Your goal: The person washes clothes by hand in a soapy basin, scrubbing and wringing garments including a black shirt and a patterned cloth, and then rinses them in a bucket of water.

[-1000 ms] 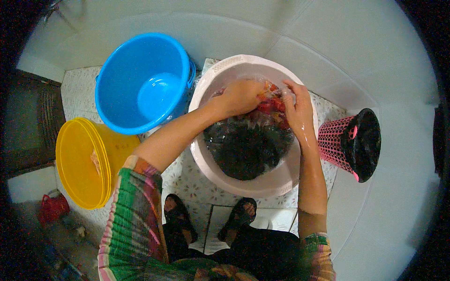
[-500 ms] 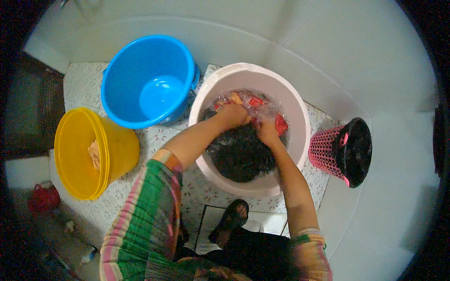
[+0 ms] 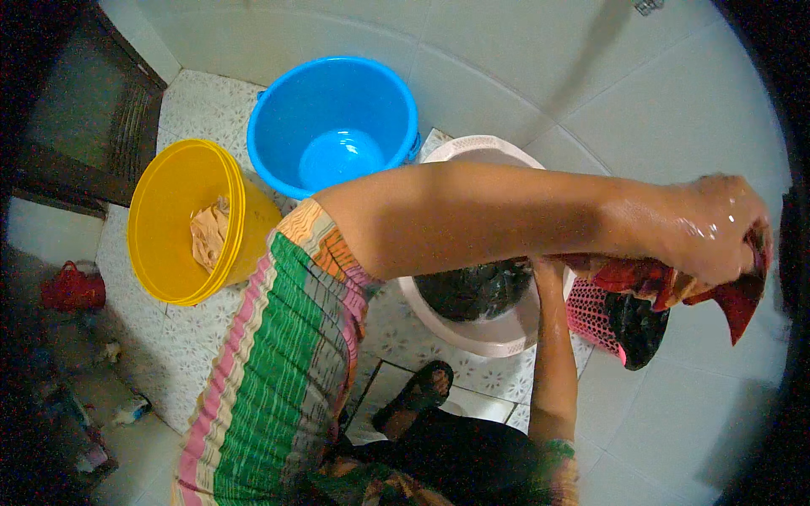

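The tiled wall (image 3: 540, 67) is curving across the far side, and the patterned floor (image 3: 177, 337) is lying open at near left, where a dark doorway (image 3: 76, 110) is closing in the far left edge. The blue bucket (image 3: 333, 126) is standing far left against the wall, with the yellow bucket (image 3: 181, 221) just beside it on the near left, tilted and holding a crumpled tan cloth (image 3: 209, 236). The pale pink basin (image 3: 485, 325) is sitting right of both, nearly touching the blue bucket's rim; dark laundry (image 3: 472, 288) is lying in it. The pink mesh basket (image 3: 612, 325) is resting just right of the basin, on its side. Plain tile (image 3: 675, 396) is leaving free room at near right.

The left hand (image 3: 713, 228) is reaching across the whole scene to the far right, wet and glistening, its fingers clenching tight around the red cloth (image 3: 675, 282). That cloth is hanging raised above the mesh basket, bunched and soaked, red with orange patches, a pointed corner drooping right. The right forearm is rising up to the cloth from below; the right hand itself is hidden behind it, so its grip cannot be told. A sandalled foot (image 3: 418, 392) is planted near the basin.
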### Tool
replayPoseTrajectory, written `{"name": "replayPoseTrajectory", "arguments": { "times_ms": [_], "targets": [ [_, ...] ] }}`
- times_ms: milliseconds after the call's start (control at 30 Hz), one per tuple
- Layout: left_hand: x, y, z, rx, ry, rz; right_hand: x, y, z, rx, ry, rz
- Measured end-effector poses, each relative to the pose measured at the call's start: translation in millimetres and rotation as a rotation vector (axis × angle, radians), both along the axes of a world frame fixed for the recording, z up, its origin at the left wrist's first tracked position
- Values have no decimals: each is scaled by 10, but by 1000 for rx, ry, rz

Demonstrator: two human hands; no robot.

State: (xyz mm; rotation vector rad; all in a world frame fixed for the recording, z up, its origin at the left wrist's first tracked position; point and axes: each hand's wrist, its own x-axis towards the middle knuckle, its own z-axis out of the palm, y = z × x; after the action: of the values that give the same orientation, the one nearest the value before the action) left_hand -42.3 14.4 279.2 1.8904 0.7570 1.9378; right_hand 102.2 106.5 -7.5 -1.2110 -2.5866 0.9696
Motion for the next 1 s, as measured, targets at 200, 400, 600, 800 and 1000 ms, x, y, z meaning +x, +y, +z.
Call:
{"name": "replayPoseTrajectory", "arguments": {
  "times_ms": [200,400,600,800,1000],
  "targets": [
    [-349,405,-726,-455,-199,11,207,212,-28,-184,122,62],
    [-898,-84,-2247,-997,1006,405,126,-167,792,-234,115,59],
    [-208,234,-1463,-89,541,167,37,-146,1764,143,307,-60],
    [-174,426,-1210,-180,374,65,-61,-212,2168,228,407,-76],
    [-591,441,-2311,-709,628,249,-117,157,913,145,299,-93]
  ]
}}
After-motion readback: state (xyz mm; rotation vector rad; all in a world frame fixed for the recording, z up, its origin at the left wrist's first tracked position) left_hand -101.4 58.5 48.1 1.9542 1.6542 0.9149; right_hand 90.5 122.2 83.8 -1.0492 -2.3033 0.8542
